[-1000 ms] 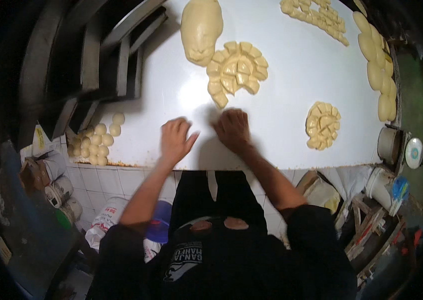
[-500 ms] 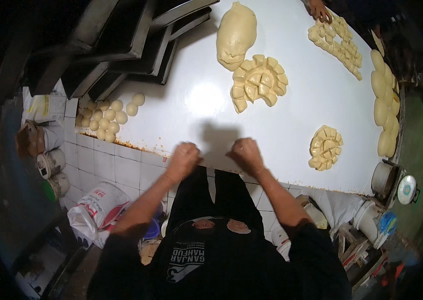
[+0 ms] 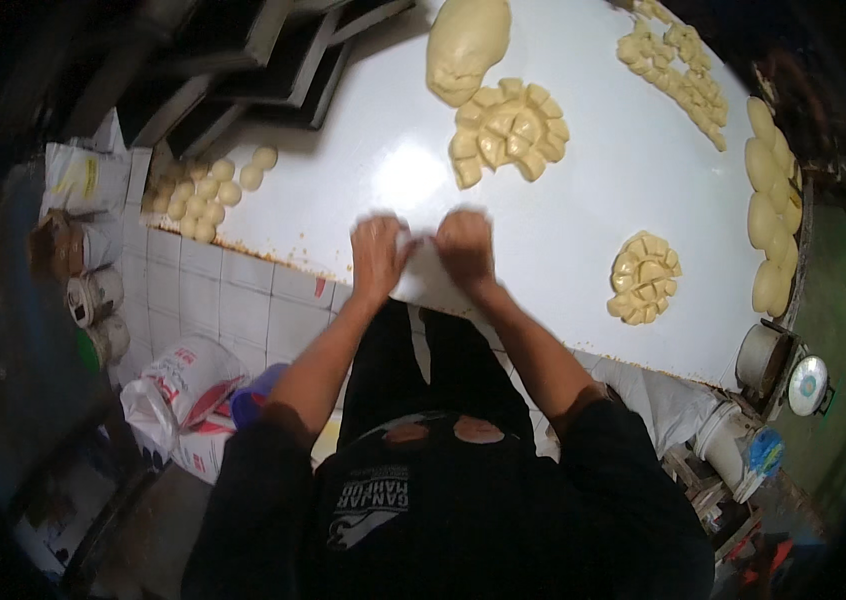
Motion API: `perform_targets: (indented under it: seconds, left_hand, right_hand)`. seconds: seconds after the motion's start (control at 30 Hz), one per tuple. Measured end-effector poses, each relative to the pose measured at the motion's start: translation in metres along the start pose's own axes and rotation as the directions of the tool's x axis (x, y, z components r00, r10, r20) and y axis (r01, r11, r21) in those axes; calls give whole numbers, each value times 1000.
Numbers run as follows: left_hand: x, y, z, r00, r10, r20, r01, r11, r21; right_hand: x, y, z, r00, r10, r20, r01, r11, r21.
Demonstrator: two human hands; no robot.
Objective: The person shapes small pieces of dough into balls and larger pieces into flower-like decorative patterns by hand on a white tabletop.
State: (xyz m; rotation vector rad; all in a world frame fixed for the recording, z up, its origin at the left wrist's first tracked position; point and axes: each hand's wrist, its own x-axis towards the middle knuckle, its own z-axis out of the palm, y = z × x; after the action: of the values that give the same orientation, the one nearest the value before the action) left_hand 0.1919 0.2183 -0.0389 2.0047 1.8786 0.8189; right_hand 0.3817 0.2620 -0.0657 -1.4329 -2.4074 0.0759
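Note:
My left hand [image 3: 379,255] is over the front edge of the white table, its fingers curled and its thumb pointing toward the other hand. Close beside it, my right hand [image 3: 465,248] is also curled and smeared by motion. Whatever lies in or under either palm is hidden. Beyond them is a cut-up mound of yellow dough [image 3: 510,135], with a large smooth dough lump [image 3: 468,45] touching it at the back. A smaller cut mound of dough [image 3: 645,278] sits to the right. Round dough balls [image 3: 208,187] lie in a cluster at the left.
Dark metal trays [image 3: 288,70] are stacked at the back left of the white table [image 3: 343,190]. More dough pieces [image 3: 678,75] lie at the far right, near long dough loaves [image 3: 768,190]. Below the table's right corner are a pot [image 3: 763,355] and a lid [image 3: 809,385].
Both hands have moved forward from the table's front edge and closer together. The view has shifted slightly. The other person's hand at the far right edge no longer shows.

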Motion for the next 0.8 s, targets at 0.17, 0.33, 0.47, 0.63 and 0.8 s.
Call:
perform_targets:
  seconds: [0.17, 0.33, 0.47, 0.63, 0.8]
  left_hand:
    - [-22, -59, -44, 994, 101, 31, -105, 977, 187]
    - [-27, -26, -17, 994, -76, 73, 82, 993, -84]
    - [-52, -79, -51, 950, 41, 310, -30, 999, -40]
    - [-30, -61, -61, 996, 23, -82, -53, 922, -383]
    - [-25, -46, -98, 996, 77, 37, -62, 951, -301]
  right_hand:
    - [7, 51, -36, 981, -131, 144, 93, 965, 244]
    - [-25, 8, -41, 997, -72, 21, 58, 917, 396]
    - [-21, 15, -85, 907, 249, 338, -379, 833, 403]
    - [140, -94, -82, 824, 63, 563, -528, 446, 723]
    - [194, -167, -1, 991, -106, 77, 43, 822, 568]
